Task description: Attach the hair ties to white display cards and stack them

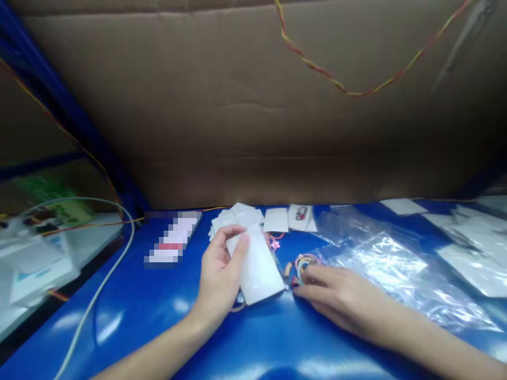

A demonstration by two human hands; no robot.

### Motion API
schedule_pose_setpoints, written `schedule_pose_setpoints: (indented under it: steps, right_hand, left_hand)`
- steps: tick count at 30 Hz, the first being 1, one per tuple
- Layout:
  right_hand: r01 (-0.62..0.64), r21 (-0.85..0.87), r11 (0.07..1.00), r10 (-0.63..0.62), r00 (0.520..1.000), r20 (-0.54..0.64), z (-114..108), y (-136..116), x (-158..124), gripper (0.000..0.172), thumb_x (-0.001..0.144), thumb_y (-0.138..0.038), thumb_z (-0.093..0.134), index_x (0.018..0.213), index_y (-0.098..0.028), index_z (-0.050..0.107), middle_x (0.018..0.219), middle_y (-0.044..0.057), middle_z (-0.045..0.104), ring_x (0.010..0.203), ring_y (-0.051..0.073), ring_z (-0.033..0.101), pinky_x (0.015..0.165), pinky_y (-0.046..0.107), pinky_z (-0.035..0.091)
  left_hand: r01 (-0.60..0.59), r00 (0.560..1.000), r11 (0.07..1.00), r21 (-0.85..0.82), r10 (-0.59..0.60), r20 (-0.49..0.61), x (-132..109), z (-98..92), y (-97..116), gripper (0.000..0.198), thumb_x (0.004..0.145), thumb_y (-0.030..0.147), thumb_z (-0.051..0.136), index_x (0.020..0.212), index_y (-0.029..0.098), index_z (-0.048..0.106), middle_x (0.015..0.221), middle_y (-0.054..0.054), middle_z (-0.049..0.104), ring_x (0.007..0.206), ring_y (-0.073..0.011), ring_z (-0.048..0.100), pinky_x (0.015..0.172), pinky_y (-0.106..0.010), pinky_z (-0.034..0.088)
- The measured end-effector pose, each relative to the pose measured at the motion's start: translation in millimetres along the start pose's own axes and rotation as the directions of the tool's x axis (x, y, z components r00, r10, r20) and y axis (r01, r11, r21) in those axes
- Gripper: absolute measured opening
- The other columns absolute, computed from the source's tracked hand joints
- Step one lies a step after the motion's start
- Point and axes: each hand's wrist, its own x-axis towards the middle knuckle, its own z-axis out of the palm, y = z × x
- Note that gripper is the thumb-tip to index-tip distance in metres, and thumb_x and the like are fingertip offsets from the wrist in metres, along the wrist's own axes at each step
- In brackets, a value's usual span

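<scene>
Left hand (219,269): closed on a white card (261,269), thumb on the upper face, fingers beneath; the card is tilted, with its lower corner close to the table (158,306).
White card: blank on the visible face; nothing is fixed to it.
Right hand (340,298): lies low over the table, fingers stretched to the left, tips at the coloured rings (304,262). Whether the fingers pinch the rings or only rest on them cannot be told.
Coloured rings: a small bunch of thin loops on the table, just beside the right edge of the held card, between the two hands.
Pink piece (273,244): small, near the card's upper edge; its kind is too small to tell.
Card pile (237,217): loose blank white cards behind the left hand.
Single card (276,219): blank, just right of the pile.
Loaded card (301,214): beside the single card; it bears a small looped item.
Clear bags (392,269): crumpled, on the table behind and to the right of the right hand.
Progress, as judged: one card appears loaded; the held card and the pile are bare, so most of the work looks undone.
Surroundings: cardboard wall (253,105) at the back, twisted wire (336,82) hanging across it, white cable (114,264) along the table's left edge.
</scene>
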Motion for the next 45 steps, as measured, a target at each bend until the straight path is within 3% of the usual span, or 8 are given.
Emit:
schedule_pose_setpoints:
  steps: [4,10,15,20,28,35,41,45]
  right_hand:
    - [-0.028,0.047,0.998,0.026,0.999,0.043,-0.4,1.3,-3.0,0.033,0.100,-0.009,0.047,0.120,-0.020,0.072,0.099,0.009,0.069,0.083,0.021,0.066,0.072,0.031,0.053]
    - [-0.178,0.384,0.906,0.276,0.936,-0.218,-2.7,2.8,-1.5,0.034,0.090,-0.010,0.057,0.116,-0.023,0.074,0.101,0.008,0.073,0.078,0.018,0.069,0.065,0.028,0.054]
    - [-0.343,0.794,0.502,0.642,0.763,-0.076,-5.5,8.0,2.2,0.024,0.097,-0.035,0.061,0.113,-0.020,0.071,0.073,0.005,0.076,0.048,0.015,0.064,0.046,0.025,0.053]
    - [-0.204,0.937,0.282,0.733,0.676,-0.073,-7.8,16.5,1.9,0.027,0.088,-0.044,0.077,0.101,-0.020,0.074,0.075,0.007,0.081,0.049,0.018,0.070,0.049,0.030,0.059]
    - [-0.034,0.961,0.274,0.782,0.590,-0.202,-26.6,2.7,2.3,0.024,0.068,-0.026,0.096,0.076,-0.023,0.073,0.074,0.000,0.075,0.054,0.016,0.071,0.055,0.027,0.060]
    - [-0.103,0.967,0.232,0.761,0.638,-0.115,-29.7,-2.1,2.8,0.044,0.068,-0.030,0.095,0.107,-0.025,0.077,0.073,0.001,0.079,0.058,0.017,0.073,0.058,0.026,0.062]
    - [-0.269,0.783,0.560,0.677,0.693,-0.246,-24.8,-7.3,-0.9,0.019,0.070,-0.038,0.092,0.084,-0.027,0.086,0.084,0.006,0.084,0.075,0.025,0.078,0.070,0.033,0.064]
    - [-0.291,0.755,0.587,0.662,0.710,-0.240,-18.3,-6.3,0.7,0.013,0.078,-0.040,0.086,0.082,-0.027,0.086,0.086,0.006,0.085,0.079,0.026,0.079,0.075,0.034,0.064]
  left_hand:
    - [0.015,1.000,1.000,0.016,-0.015,0.000,0.1,0.2,0.1,0.032,0.087,0.043,0.075,0.106,0.022,0.061,0.086,-0.001,0.074,0.061,-0.0160,0.068,0.051,-0.021,0.053]
    - [0.031,0.999,0.998,-0.057,-0.032,-0.003,1.2,-0.5,-2.3,0.036,0.083,0.044,0.080,0.105,0.021,0.062,0.083,0.000,0.074,0.056,-0.0138,0.066,0.052,-0.021,0.054]
    - [0.070,0.997,0.994,-0.082,-0.068,0.028,-1.0,-1.9,-1.6,0.034,0.082,0.042,0.081,0.104,0.021,0.063,0.075,0.002,0.073,0.054,-0.0140,0.065,0.047,-0.019,0.050]
    - [0.161,0.983,0.978,-0.133,-0.147,0.110,-7.0,3.2,6.0,0.038,0.075,0.037,0.087,0.099,0.020,0.063,0.087,-0.002,0.078,0.061,-0.0175,0.071,0.053,-0.023,0.055]
    - [0.213,0.925,0.976,-0.042,-0.188,0.331,-12.6,3.0,-3.9,0.033,0.073,0.032,0.089,0.093,0.018,0.068,0.081,-0.002,0.077,0.066,-0.0180,0.072,0.058,-0.024,0.057]
    - [0.177,0.883,0.981,0.084,-0.196,0.427,-22.1,6.2,-9.6,0.025,0.072,0.029,0.089,0.091,0.017,0.078,0.088,-0.005,0.082,0.074,-0.0199,0.075,0.064,-0.025,0.057]
    - [0.129,0.865,0.984,0.119,-0.170,0.472,-25.4,7.5,-9.8,0.022,0.075,0.030,0.088,0.090,0.017,0.080,0.087,-0.006,0.083,0.076,-0.0214,0.075,0.068,-0.027,0.058]
    - [0.121,0.861,0.985,0.119,-0.164,0.481,-25.6,6.7,-11.9,0.021,0.076,0.032,0.087,0.091,0.018,0.080,0.091,-0.006,0.083,0.080,-0.0215,0.075,0.071,-0.027,0.057]
